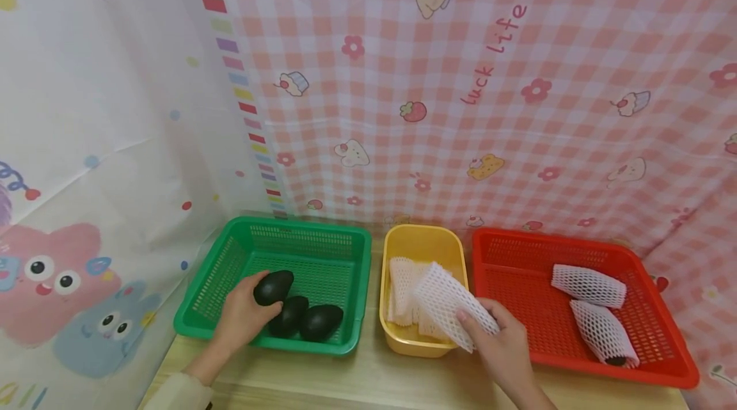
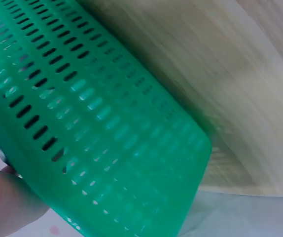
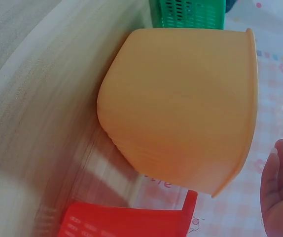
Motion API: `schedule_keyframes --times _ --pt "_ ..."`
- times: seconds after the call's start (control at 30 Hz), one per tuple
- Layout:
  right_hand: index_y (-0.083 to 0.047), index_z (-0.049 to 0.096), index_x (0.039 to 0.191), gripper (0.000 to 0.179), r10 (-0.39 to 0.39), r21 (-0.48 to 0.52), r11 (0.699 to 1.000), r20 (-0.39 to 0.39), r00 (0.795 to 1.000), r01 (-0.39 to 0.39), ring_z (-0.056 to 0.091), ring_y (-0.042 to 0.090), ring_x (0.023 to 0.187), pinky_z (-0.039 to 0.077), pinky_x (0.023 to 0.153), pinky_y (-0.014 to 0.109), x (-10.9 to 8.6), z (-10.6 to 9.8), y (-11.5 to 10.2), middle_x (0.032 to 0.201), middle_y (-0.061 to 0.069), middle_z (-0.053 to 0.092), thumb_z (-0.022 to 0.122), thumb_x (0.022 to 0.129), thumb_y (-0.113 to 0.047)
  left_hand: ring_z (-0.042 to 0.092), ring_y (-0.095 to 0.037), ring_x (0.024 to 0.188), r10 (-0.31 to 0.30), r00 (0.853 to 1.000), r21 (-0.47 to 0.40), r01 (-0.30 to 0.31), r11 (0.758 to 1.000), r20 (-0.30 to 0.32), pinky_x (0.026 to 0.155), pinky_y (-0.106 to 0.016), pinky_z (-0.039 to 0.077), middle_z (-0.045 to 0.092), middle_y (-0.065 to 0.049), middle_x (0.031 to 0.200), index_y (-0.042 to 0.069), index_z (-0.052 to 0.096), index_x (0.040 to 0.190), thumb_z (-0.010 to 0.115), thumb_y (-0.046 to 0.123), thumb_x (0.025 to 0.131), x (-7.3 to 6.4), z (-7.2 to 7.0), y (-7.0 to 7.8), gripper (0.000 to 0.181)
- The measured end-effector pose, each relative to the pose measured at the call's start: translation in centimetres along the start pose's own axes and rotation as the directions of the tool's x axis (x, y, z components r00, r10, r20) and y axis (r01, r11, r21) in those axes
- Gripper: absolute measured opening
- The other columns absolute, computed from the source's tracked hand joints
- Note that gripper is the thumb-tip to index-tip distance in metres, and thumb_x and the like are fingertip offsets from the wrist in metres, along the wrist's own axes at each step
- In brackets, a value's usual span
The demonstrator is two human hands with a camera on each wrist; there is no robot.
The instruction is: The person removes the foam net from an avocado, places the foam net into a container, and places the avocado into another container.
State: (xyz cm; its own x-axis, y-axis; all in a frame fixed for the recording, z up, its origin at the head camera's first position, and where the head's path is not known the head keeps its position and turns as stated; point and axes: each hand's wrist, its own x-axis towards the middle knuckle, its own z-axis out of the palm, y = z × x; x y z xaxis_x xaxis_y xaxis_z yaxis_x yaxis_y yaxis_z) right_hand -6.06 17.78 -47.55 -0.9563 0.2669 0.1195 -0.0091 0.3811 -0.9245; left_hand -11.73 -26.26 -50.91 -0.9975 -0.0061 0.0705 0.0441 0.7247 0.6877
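In the head view my left hand (image 1: 240, 313) grips a dark avocado (image 1: 275, 286) over the green basket (image 1: 187, 327). Two more avocados lie beneath it, one (image 1: 321, 323) to the right. My right hand (image 1: 507, 345) pinches a white foam net sleeve (image 1: 446, 300) above the front right rim of the yellow bin (image 1: 419, 349). Several pale net sleeves (image 1: 401, 288) lie inside that bin. The left wrist view shows only part of the left hand (image 2: 8, 205) behind the basket wall. At the right edge of the right wrist view are the right hand's fingers (image 3: 275, 180).
To the right, a red basket (image 1: 530, 307) holds two sleeved pieces; the nearer one (image 1: 601, 332) shows a dark end. The three containers stand side by side on a wooden table (image 1: 288, 384). Close behind them hangs a pink checked cloth (image 1: 380, 77), with a white printed cloth (image 1: 132, 160) at left.
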Motion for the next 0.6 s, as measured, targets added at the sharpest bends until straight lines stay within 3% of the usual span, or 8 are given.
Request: schedule_keyframes --times 0.13,0.33,0.6 --pt "-0.002 0.075 0.111 0.027 0.009 0.007 1.0 -0.004 1.0 -0.009 0.063 0.008 0.074 0.055 0.061 0.025 0.3 0.2 0.2 0.098 0.012 0.075 0.086 0.088 -0.012 0.054 -0.052 0.129 -0.062 0.997 0.035 0.061 0.998 0.043 0.1 -0.064 0.049 0.053 -0.033 0.145 -0.007 0.05 0.149 0.081 0.015 0.089 0.4 -0.2 -0.5 0.071" --pt "-0.003 0.074 0.111 0.028 0.042 0.048 0.998 -0.011 0.999 -0.041 0.062 0.011 0.071 0.054 0.054 0.028 0.7 0.8 -0.1 0.096 0.013 0.073 0.086 0.089 -0.014 0.057 -0.053 0.123 -0.06 0.996 0.086 0.054 0.995 0.072 0.096 -0.063 0.051 0.055 -0.036 0.14 -0.01 0.05 0.147 0.081 0.014 0.088 0.7 -0.4 -1.1 0.071" --pt "-0.002 0.073 0.114 0.031 0.041 0.016 0.999 -0.084 0.996 -0.04 0.066 0.014 0.083 0.055 0.068 0.023 1.6 2.0 -0.4 0.103 0.014 0.075 0.085 0.091 -0.019 0.058 -0.054 0.121 -0.07 0.993 0.108 0.06 0.992 0.095 0.095 -0.063 0.052 0.056 -0.039 0.137 -0.015 0.049 0.144 0.082 0.013 0.087 1.5 -0.4 -2.1 0.072"
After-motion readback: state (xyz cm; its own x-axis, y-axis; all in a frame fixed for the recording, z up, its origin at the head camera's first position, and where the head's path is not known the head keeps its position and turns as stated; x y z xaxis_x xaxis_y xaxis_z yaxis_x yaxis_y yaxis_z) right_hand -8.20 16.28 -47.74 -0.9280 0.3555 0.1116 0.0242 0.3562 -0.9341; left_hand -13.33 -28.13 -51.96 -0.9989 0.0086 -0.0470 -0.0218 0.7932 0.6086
